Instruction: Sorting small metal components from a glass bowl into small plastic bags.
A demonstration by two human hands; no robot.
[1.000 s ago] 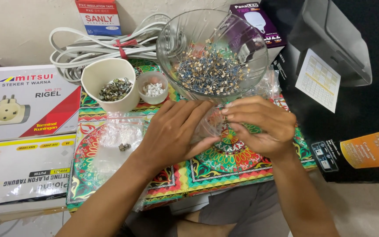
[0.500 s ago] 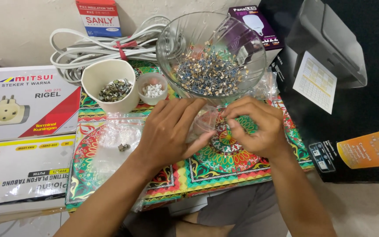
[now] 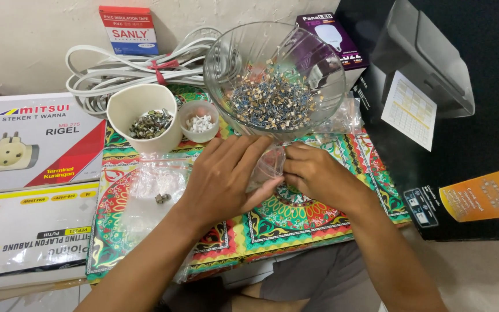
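Two hands working a small clear plastic bag at the near foot of a big glass bowl.

Patterned, many-coloured mat point(image 3: 319, 222) covers the desk, likely to keep tiny parts from rolling off. On it, far centre, the large clear glass bowl point(image 3: 272, 75), heaped with small blue-and-tan components, close enough to draw from. Left of it a cream plastic cup point(image 3: 143, 115) of dark metal bits, then a smaller clear cup point(image 3: 199, 120) of white pieces: sorted kinds kept apart. A flat clear bag point(image 3: 156, 185) lies left of the hands. The small clear plastic bag point(image 3: 268, 167) sits between both hands, just under the bowl. Left hand point(image 3: 226, 179) lies over it, fingers spread, grip closed on one edge; right hand point(image 3: 313, 173) pinches the other edge, seemingly holding the mouth apart.
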